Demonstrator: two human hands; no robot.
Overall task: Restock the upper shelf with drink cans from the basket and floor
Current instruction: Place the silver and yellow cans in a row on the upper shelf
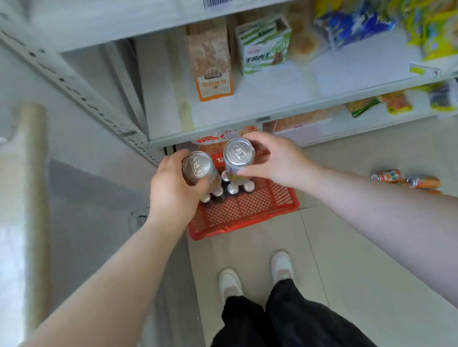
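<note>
2 drink cans are held upright, just beside each other. The left hand (174,189) has its fingers curled round the left can (198,164); the right hand (278,159) grips the right can (238,154). Below them the red basket (242,210) sits on the floor by the shelving, with more cans (233,189) at its far end. Orange cans (388,176) lie on the tiles well to the right.

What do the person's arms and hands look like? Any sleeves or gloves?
The left arm and right arm are bare to the picture's edge, no sleeves showing. The left hand and right hand wear no gloves, and no watch, bracelet or ring shows.
</note>
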